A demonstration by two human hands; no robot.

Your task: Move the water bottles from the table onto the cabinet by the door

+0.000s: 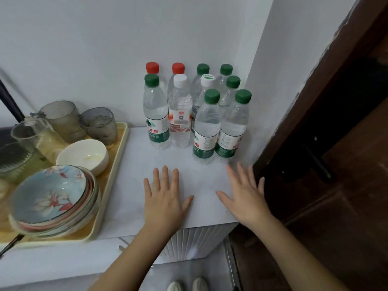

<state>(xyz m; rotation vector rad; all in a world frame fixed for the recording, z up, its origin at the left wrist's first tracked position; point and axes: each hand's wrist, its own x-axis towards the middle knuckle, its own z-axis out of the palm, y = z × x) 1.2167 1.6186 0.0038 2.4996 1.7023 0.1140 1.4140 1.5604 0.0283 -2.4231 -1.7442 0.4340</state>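
Several clear water bottles (205, 127) stand upright in a tight cluster in the back right corner of the white cabinet top (134, 185), against the wall. Most have green caps, two at the back have red caps, two have white caps. My left hand (164, 196) lies over the cabinet top with fingers spread straight, a short way in front of the bottles. My right hand (245, 194) is spread the same way near the cabinet's right edge, just in front of the nearest green-capped bottle (233, 127). Neither hand holds anything.
A yellow tray (111, 185) on the left of the cabinet top carries stacked floral bowls (52, 198), a white bowl (84, 156) and glass cups (63, 118). A dark wooden door (336, 143) with a handle stands right beside the cabinet. My shoes (189, 284) show on the floor below.
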